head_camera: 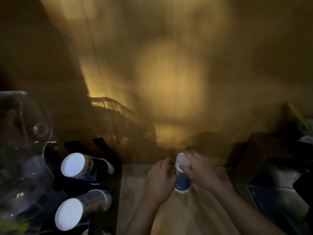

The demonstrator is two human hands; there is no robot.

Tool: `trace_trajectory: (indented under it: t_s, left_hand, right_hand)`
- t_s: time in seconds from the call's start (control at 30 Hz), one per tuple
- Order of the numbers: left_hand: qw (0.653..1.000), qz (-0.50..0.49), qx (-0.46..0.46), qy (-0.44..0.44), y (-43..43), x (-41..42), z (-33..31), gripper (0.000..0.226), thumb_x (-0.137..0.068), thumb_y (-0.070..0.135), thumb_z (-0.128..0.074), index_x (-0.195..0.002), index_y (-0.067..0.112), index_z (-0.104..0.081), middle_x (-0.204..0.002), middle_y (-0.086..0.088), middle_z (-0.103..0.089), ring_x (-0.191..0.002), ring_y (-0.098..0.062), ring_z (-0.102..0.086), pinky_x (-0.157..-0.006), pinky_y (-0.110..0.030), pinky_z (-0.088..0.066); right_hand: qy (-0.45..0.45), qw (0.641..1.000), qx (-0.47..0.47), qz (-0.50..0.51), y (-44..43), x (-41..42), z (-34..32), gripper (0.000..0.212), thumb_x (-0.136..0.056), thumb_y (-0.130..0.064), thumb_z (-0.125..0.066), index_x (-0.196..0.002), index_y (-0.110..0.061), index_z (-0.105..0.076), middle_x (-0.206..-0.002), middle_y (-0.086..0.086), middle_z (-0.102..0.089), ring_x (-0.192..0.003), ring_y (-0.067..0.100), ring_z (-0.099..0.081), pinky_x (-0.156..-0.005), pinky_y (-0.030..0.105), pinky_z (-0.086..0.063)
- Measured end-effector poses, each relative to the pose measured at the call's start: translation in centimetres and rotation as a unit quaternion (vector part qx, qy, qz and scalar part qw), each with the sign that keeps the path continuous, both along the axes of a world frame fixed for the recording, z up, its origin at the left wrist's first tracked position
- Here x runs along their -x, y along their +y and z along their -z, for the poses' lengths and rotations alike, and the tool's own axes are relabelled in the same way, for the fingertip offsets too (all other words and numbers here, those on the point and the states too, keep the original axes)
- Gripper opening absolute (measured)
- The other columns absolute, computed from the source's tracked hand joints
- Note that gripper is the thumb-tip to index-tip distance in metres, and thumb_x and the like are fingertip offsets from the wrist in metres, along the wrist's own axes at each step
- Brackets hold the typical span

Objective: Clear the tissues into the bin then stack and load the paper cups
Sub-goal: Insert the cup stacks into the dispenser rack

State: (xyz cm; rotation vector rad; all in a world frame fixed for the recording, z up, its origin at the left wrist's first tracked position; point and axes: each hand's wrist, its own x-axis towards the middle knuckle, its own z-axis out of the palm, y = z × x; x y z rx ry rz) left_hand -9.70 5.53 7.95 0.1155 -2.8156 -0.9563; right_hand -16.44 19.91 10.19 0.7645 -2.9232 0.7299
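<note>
Head view, dim and blurred. Near left: rack [116, 192] holds two cup stacks [81, 209] lying on sides, white bases toward camera, long axes running far-right. Centre, on pale wood counter [135, 184]: upside-down blue-white paper cup [182, 177]. Left hand [160, 182] wraps side; right hand [201, 173] pinches top. Rack lies left of cup, left hand nearer. Far: amber wall.

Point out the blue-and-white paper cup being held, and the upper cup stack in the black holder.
Blue-and-white paper cup [182, 181], head view, blue side wall.
Upper cup stack [73, 165], head view, white base.
</note>
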Motion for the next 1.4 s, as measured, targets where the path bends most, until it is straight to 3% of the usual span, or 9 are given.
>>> trace_trajectory:
  t_s: [0.17,0.27,0.47,0.63,0.83,0.93,1.03,1.27,1.4]
  left_hand:
    - [0.994,0.035,-0.086,-0.052,1.0,4.0,1.8,0.041,-0.078,0.030,-0.063,-0.117,0.021,-0.052,-0.114,-0.001,-0.063,-0.106,-0.018,-0.059,-0.087,-0.033,-0.049]
    - [0.988,0.038,-0.136,-0.064,1.5,5.7,2.9,0.050,-0.078,0.029,-0.067,-0.125,0.021,-0.049,-0.121,-0.001,-0.064,-0.109,-0.018,-0.061,-0.089,-0.034,-0.051]
    - [0.974,0.028,-0.211,-0.072,2.0,6.5,6.4,0.047,-0.079,0.022,-0.067,-0.124,0.025,-0.052,-0.121,0.000,-0.065,-0.110,-0.015,-0.061,-0.090,-0.032,-0.051]
    - [0.938,0.009,-0.330,-0.101,2.3,4.6,8.7,0.060,-0.070,0.021,-0.066,-0.128,0.014,-0.051,-0.126,-0.008,-0.062,-0.117,-0.023,-0.058,-0.099,-0.047,-0.047]
    - [0.851,-0.055,-0.469,-0.228,1.5,2.5,8.3,0.070,-0.060,0.027,-0.081,-0.119,0.024,-0.043,-0.114,0.005,-0.058,-0.096,-0.011,-0.061,-0.072,-0.021,-0.051]
    - [0.801,-0.094,-0.524,-0.272,0.6,1.3,7.8,0.071,-0.058,0.032,-0.078,-0.117,0.029,-0.038,-0.110,0.008,-0.057,-0.094,-0.011,-0.054,-0.083,-0.032,-0.043]
    - [0.786,-0.109,-0.558,-0.241,-0.2,0.3,6.7,0.065,-0.057,0.028,-0.075,-0.117,0.026,-0.050,-0.118,0.001,-0.063,-0.107,-0.018,-0.057,-0.090,-0.036,-0.043]
    - [0.794,-0.148,-0.569,-0.152,-2.5,-2.4,2.9,0.025,-0.079,0.021,-0.063,-0.101,0.011,-0.065,-0.098,-0.008,-0.072,-0.087,-0.018,-0.064,-0.071,-0.030,-0.046]
    - [0.788,-0.160,-0.586,-0.097,-3.9,-4.5,-0.3,0.031,-0.084,0.023,-0.056,-0.107,0.005,-0.068,-0.099,-0.011,-0.074,-0.090,-0.019,-0.064,-0.076,-0.029,-0.047]
  right_hand:
    - [-0.079,0.995,0.035,0.043,0.9,2.5,2.1,0.063,-0.084,-0.032,-0.059,-0.136,-0.013,-0.029,-0.138,0.010,-0.044,-0.123,0.026,-0.043,-0.100,0.037,-0.037]
    - [-0.133,0.987,0.076,0.055,0.9,3.5,3.4,0.076,-0.079,-0.033,-0.066,-0.140,-0.016,-0.023,-0.142,0.009,-0.041,-0.125,0.024,-0.042,-0.100,0.034,-0.037]
    - [-0.180,0.964,0.183,0.065,0.8,3.6,5.7,0.057,-0.064,-0.029,-0.076,-0.111,-0.029,-0.044,-0.110,0.000,-0.058,-0.101,0.019,-0.056,-0.083,0.032,-0.048]
    - [-0.150,0.965,0.205,0.063,0.7,2.4,6.5,0.057,-0.059,-0.029,-0.078,-0.100,-0.041,-0.041,-0.097,-0.014,-0.052,-0.087,-0.004,-0.052,-0.067,0.004,-0.037]
    - [-0.127,0.965,0.221,0.058,0.7,1.3,5.5,0.059,-0.060,-0.027,-0.077,-0.105,-0.038,-0.041,-0.103,-0.005,-0.056,-0.093,0.014,-0.054,-0.075,0.025,-0.044]
    - [-0.114,0.965,0.230,0.043,0.4,0.9,4.1,0.059,-0.059,-0.034,-0.074,-0.107,-0.039,-0.040,-0.104,-0.004,-0.056,-0.094,0.016,-0.054,-0.078,0.032,-0.049]
    - [-0.086,0.964,0.249,0.027,-0.1,0.4,2.7,0.061,-0.060,-0.031,-0.076,-0.109,-0.037,-0.041,-0.109,-0.003,-0.056,-0.100,0.016,-0.054,-0.084,0.032,-0.048]
    - [-0.063,0.958,0.278,-0.016,-1.5,-1.1,-1.3,0.068,-0.060,-0.045,-0.076,-0.118,-0.038,-0.042,-0.119,-0.006,-0.053,-0.107,0.012,-0.050,-0.076,0.019,-0.043]
    - [-0.047,0.952,0.297,-0.063,-3.2,-2.7,-3.9,0.070,-0.059,-0.048,-0.075,-0.119,-0.045,-0.038,-0.122,-0.011,-0.050,-0.109,0.008,-0.046,-0.076,0.010,-0.038]
